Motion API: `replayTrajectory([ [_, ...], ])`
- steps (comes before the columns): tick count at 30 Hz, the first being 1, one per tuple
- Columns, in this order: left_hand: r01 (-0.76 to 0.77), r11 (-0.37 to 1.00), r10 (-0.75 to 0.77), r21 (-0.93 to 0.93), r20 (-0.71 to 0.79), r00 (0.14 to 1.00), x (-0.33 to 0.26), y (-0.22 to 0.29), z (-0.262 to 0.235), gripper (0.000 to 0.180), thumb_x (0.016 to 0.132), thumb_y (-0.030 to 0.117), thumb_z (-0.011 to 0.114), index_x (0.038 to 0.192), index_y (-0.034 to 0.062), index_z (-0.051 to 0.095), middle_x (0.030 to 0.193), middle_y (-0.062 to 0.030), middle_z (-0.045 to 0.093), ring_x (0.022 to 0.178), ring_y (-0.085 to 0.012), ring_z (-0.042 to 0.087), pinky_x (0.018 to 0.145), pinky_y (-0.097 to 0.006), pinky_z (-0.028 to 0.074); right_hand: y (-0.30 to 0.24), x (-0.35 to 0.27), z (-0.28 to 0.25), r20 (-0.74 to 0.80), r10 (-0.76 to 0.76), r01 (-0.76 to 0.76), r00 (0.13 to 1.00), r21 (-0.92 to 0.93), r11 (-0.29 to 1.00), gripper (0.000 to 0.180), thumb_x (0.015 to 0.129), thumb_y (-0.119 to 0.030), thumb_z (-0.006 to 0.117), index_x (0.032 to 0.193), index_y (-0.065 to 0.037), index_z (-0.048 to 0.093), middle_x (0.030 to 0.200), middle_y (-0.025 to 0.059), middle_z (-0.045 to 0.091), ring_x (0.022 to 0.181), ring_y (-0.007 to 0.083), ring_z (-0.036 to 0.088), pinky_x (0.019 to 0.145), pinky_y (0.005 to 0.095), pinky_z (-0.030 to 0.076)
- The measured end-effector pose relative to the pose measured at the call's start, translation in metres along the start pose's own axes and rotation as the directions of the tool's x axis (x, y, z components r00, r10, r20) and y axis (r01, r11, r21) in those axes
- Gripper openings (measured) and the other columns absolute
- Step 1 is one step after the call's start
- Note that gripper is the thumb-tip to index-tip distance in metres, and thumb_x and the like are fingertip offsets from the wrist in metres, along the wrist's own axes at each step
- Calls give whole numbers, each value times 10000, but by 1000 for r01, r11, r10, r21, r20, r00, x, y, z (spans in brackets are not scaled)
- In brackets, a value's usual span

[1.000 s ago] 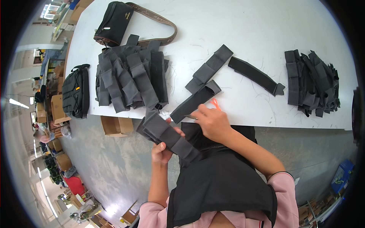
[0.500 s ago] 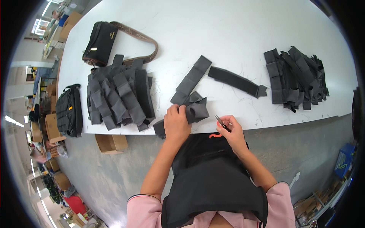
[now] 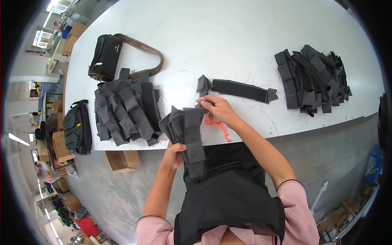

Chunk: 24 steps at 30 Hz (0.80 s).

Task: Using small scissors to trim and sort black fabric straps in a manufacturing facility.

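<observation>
My left hand (image 3: 173,155) is closed around a bunch of dark grey fabric strips (image 3: 192,136) at the table's near edge. The strips fan upward, and one hangs down over the black apron. Ahead of them my right hand (image 3: 218,110) is closed with thread snips (image 3: 210,102) in it, their blades mostly hidden. An orange cord (image 3: 220,128) dangles beneath that hand. Its fingertips are at a grey strip with a folded end (image 3: 204,84); whether they pinch it is unclear. Just beyond lies a single dark strip (image 3: 241,90), flat on the white table.
Piles of similar strips lie to the left (image 3: 126,108) and right (image 3: 312,79). A black shoulder bag (image 3: 107,55) and a black backpack (image 3: 77,128) are on the table's left side. Below the edge is an open cardboard box (image 3: 122,160). Loose threads are scattered over the tabletop (image 3: 220,36).
My left hand has drawn the bunched strips back toward me and turned them upright. My right hand has reached forward and left to the strip beyond, whose far end has shifted nearer and folded.
</observation>
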<state>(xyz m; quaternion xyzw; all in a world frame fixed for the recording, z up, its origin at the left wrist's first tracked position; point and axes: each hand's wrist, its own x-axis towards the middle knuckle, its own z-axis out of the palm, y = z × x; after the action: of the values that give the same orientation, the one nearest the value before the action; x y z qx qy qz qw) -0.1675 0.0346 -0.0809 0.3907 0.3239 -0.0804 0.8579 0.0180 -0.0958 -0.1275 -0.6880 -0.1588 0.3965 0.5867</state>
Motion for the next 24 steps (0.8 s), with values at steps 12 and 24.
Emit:
replayTrajectory([
  [12,-118,859,46,-498,-154,987,16,-65,-32,497,638,3,501,1127,-90,489,1010,-184,600,940,-306,601,849,-414,507,-7,-15,31,-332,-442,368,834,-263,892,233,804,-71,646,1034,-43,636,826,68,634,630,220,606,582,278,465],
  [24,-158,377,734,913,-191,651,-14,-57,-18,278,668,-33,615,944,-25,581,960,-71,598,869,-187,584,736,-297,459,-2,-8,68,1,-109,97,994,457,884,258,888,12,474,1143,-2,507,1037,120,632,899,189,642,672,277,523],
])
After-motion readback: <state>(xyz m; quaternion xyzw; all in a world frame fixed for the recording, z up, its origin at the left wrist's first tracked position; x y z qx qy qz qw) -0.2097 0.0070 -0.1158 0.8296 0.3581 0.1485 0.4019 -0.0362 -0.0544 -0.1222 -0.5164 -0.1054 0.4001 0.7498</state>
